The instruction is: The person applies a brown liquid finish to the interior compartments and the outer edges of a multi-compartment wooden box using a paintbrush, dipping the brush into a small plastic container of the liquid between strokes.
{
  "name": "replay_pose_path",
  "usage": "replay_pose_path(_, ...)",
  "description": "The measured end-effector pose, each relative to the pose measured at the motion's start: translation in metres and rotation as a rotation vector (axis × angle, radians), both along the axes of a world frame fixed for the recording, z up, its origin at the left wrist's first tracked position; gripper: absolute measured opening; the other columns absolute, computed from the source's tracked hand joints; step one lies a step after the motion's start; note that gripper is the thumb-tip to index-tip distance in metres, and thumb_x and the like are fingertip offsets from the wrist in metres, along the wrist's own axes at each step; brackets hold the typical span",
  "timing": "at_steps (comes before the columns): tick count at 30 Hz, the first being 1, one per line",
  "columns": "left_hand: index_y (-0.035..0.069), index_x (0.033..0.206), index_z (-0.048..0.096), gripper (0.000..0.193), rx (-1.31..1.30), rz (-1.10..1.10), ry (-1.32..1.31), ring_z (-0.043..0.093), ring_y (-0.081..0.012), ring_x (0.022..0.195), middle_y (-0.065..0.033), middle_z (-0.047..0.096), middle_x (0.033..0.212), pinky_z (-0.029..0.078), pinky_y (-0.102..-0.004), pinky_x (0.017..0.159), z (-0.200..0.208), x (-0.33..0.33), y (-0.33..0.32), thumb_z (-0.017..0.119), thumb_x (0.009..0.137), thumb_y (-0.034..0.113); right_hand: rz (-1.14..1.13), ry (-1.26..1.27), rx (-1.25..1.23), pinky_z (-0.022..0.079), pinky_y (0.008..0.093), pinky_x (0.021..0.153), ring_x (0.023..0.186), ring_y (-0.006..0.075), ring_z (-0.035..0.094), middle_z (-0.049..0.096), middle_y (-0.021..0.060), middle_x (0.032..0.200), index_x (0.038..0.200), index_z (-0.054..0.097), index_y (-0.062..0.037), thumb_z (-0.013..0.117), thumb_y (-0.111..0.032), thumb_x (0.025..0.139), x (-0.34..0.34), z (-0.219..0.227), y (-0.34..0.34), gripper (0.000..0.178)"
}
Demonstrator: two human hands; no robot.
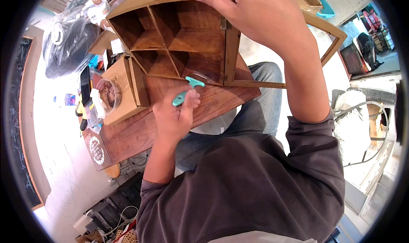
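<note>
A teal T-shaped scraper [194, 82] is gripped in my left hand [172, 117], its thumb along the handle. The scraper's wide head is close to the lower front edge of a small brown wooden cabinet [204, 19], which stands tilted on the table. Several open compartments divide the cabinet, and its framed door [255, 84] is swung out to the right. Over the cabinet's top edge lies my right hand [251, 6], thumb stretched along the rim and the other fingers mostly hidden behind it. It steadies or grips the cabinet there.
Left of the cabinet, a cardboard box [123, 87] sits on the wooden table [136, 140], with a clear plastic cup [110, 97] beside it. Plastic-wrapped black goods [70, 47] are piled at the far left. My knee [266, 79] is beside the table's right edge.
</note>
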State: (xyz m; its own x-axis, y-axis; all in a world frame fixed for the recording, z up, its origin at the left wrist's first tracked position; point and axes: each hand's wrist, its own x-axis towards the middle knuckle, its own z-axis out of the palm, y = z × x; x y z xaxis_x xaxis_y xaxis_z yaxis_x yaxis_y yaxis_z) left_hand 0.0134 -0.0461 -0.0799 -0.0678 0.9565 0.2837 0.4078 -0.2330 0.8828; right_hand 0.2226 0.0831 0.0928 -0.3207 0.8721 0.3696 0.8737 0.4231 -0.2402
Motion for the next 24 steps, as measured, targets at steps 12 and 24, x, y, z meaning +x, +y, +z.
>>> replay_pose_path(12, -0.007, 0.111, 0.066, 0.017, -0.102, -0.069, -0.234, 0.074, -0.0200, 0.075, -0.0187, 0.075, 0.089, 0.063, -0.0313, 0.068, -0.003, 0.014, 0.005, 0.063, 0.103, 0.007, 0.021, 0.035, -0.013, 0.050, 0.0485, 0.058, 0.055, 0.0398, 0.060, 0.055, 0.0216, 0.053, 0.060, 0.066, 0.0037, 0.067, -0.045, 0.097, -0.003, -0.001, 0.001, 0.061)
replay_pose_path(24, -0.002, 0.104, 0.067, 0.014, 0.053, 0.071, 0.142, 0.077, -0.0156, 0.073, -0.0107, 0.077, 0.080, 0.061, -0.0277, 0.065, 0.001, -0.004, -0.001, 0.071, 0.098, 0.010, 0.051, 0.042, 0.057, 0.051, 0.0484, 0.057, 0.055, 0.0409, 0.060, 0.056, 0.0225, 0.054, 0.059, 0.065, 0.0039, 0.068, -0.043, 0.096, 0.000, -0.002, -0.001, 0.060)
